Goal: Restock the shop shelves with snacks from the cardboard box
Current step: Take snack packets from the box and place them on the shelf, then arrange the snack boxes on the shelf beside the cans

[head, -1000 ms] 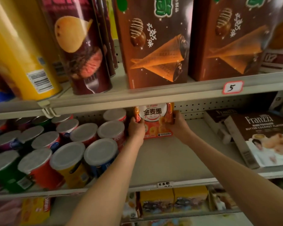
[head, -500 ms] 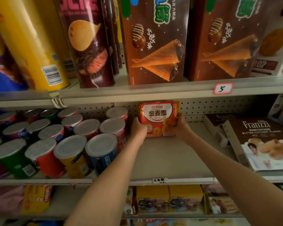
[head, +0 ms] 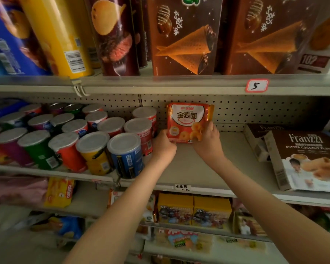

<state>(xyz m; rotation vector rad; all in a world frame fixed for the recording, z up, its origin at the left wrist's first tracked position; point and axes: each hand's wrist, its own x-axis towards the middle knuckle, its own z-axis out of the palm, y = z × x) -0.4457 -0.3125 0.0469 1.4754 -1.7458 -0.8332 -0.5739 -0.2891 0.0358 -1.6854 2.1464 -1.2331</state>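
An orange snack packet [head: 187, 121] with a white label stands upright at the back of the middle shelf [head: 194, 168], against the perforated back panel. My left hand [head: 163, 146] grips its lower left corner. My right hand [head: 208, 141] grips its lower right edge, fingers curled over the front. The cardboard box is out of sight.
Small chip cans [head: 91, 145] with foil lids crowd the shelf to the left of the packet. Brown Franzzi boxes [head: 303, 157] lie to the right. Tall cans and wafer-cone boxes [head: 185, 37] fill the shelf above. Yellow boxes [head: 192, 208] sit on the shelf below.
The view has dropped, so the packet is fully in sight below the upper shelf edge. Both hands still hold the packet at the back of the shelf.
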